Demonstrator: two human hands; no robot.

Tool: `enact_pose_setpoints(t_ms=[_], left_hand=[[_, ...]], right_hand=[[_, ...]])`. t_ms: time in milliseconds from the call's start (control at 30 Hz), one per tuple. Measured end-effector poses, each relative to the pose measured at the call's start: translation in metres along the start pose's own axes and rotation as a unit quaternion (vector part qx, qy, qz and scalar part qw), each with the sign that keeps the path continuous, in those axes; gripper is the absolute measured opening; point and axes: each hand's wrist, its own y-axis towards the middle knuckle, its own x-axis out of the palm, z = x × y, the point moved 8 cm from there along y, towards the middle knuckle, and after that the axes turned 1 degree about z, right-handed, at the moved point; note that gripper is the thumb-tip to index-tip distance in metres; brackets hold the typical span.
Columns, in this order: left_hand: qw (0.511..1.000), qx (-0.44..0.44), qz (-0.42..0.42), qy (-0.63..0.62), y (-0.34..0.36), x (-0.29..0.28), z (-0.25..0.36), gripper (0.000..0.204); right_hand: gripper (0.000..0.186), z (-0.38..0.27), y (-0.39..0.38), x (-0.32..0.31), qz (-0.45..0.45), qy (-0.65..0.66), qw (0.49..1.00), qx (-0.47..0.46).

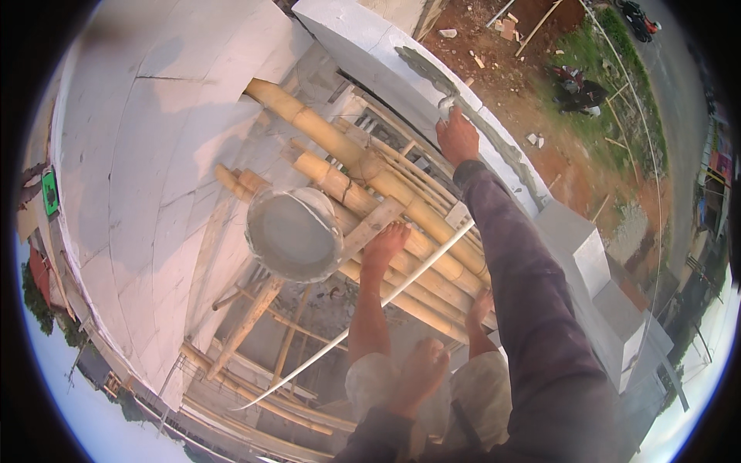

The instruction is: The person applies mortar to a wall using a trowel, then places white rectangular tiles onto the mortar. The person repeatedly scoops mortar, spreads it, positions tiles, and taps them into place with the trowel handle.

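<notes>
My right hand (458,137) reaches far forward to the white block wall (363,38). Its fingers are wrapped round what looks like a mortar-smeared trowel (445,106); only a small pale end shows. Wet grey mortar (502,147) lies in an uneven strip along the wall top, on both sides of this hand. Close to my body, my left hand (419,374) is curled closed above my legs; whatever it may hold is hidden. A round bucket (333,239) with grey contents stands left of my bare feet, its rim crusted with mortar.
My feet rest on thick bamboo poles (309,123) with open gaps down to a lower level. A thin white pipe (363,328) crosses them diagonally. Stepped pale blocks (579,239) stand at right. A tall block wall (154,131) rises at left. Beyond the right wall, ground lies far below.
</notes>
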Motion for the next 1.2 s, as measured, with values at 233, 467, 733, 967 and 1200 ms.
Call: enact_pose_setpoints(t_ms=[233,467,733,967,1200], left_hand=[[1.0,-0.029,0.0,0.012,-0.001,0.009,-0.011,0.03],[0.997,-0.021,-0.013,0.074,-0.001,0.018,-0.021,0.029],[0.992,-0.023,-0.024,0.118,-0.001,0.025,-0.028,0.025],[0.989,-0.056,-0.061,0.12,0.001,0.03,-0.033,0.028],[0.991,-0.051,-0.053,0.112,-0.001,0.029,-0.032,0.027]], right_hand=[[0.039,0.088,-0.053,-0.015,0.021,-0.024,0.999,0.018],[0.042,0.183,-0.121,-0.021,-0.007,-0.023,0.996,0.089],[0.042,0.255,-0.182,-0.026,0.055,0.036,0.988,0.138],[0.043,0.296,-0.217,-0.023,0.027,0.044,0.978,0.202],[0.048,0.311,-0.232,-0.011,0.077,0.048,0.978,0.188]])
